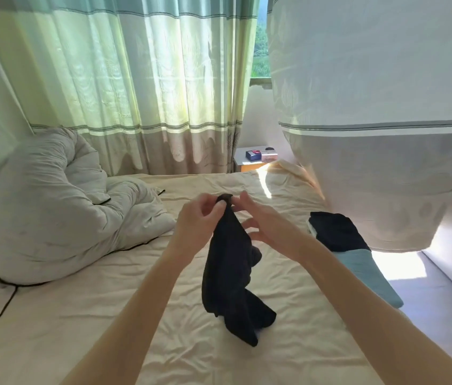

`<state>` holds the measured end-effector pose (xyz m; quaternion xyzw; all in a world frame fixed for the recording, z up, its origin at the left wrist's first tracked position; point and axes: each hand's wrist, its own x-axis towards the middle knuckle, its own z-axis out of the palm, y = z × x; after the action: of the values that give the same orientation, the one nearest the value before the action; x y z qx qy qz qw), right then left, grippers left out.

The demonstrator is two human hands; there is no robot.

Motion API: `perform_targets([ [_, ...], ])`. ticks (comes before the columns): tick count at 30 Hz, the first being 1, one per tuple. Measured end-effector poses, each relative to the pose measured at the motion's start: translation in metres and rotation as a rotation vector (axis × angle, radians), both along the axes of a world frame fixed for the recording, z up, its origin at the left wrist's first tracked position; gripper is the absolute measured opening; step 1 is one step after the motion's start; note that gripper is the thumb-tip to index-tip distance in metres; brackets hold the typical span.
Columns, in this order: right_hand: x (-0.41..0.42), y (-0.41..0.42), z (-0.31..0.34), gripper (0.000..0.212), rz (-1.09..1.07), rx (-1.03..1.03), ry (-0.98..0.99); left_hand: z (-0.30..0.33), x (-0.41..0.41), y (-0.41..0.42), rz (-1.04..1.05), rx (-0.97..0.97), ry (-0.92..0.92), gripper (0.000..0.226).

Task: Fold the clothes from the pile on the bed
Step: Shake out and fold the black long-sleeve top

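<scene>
A black garment (pixel 230 273) hangs above the cream bed (pixel 86 315), its lower end crumpled on the sheet. My left hand (pixel 199 220) pinches its top edge between thumb and fingers. Close beside it, my right hand (pixel 258 218) touches the same top edge with a fingertip, its other fingers spread and relaxed. At the bed's right edge lies a folded black garment (pixel 335 232) on top of a folded light blue one (pixel 369 276).
A bunched grey-white duvet (pixel 52 207) fills the left side of the bed. Green and beige curtains (pixel 141 87) hang behind, and another curtain (pixel 380 120) bulges in at the right. A small bedside table (pixel 255 159) with boxes stands beyond the bed. Floor shows at the right.
</scene>
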<state>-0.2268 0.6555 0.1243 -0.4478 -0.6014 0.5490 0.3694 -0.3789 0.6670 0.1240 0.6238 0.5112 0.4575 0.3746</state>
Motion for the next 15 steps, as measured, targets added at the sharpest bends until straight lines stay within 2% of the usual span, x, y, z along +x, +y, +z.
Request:
perform_targets([
  [3, -0.008, 0.004, -0.009, 0.044, 0.083, 0.013, -0.034, 0.018, -0.014, 0.009, -0.059, -0.054, -0.108, 0.013],
  [5, -0.011, 0.002, -0.017, 0.032, 0.089, 0.005, -0.109, 0.028, -0.025, 0.014, -0.081, -0.131, -0.274, 0.017],
  [8, -0.008, -0.002, -0.037, 0.044, 0.168, 0.029, -0.401, 0.047, -0.043, 0.024, -0.044, -0.218, -0.472, 0.023],
  [10, 0.002, -0.003, -0.056, 0.038, 0.239, 0.029, -0.66, 0.058, -0.057, 0.03, 0.0, -0.215, -0.503, 0.02],
  [12, 0.015, 0.001, -0.063, 0.024, 0.205, 0.062, -0.832, 0.065, -0.073, 0.037, 0.026, -0.194, -0.498, 0.015],
  [13, 0.022, 0.005, -0.061, 0.026, 0.153, 0.107, -0.885, 0.066, -0.081, 0.039, 0.014, -0.191, -0.44, 0.013],
  [15, 0.035, 0.015, -0.046, 0.039, 0.042, 0.197, -0.932, 0.064, -0.094, 0.043, -0.025, -0.196, -0.171, 0.005],
])
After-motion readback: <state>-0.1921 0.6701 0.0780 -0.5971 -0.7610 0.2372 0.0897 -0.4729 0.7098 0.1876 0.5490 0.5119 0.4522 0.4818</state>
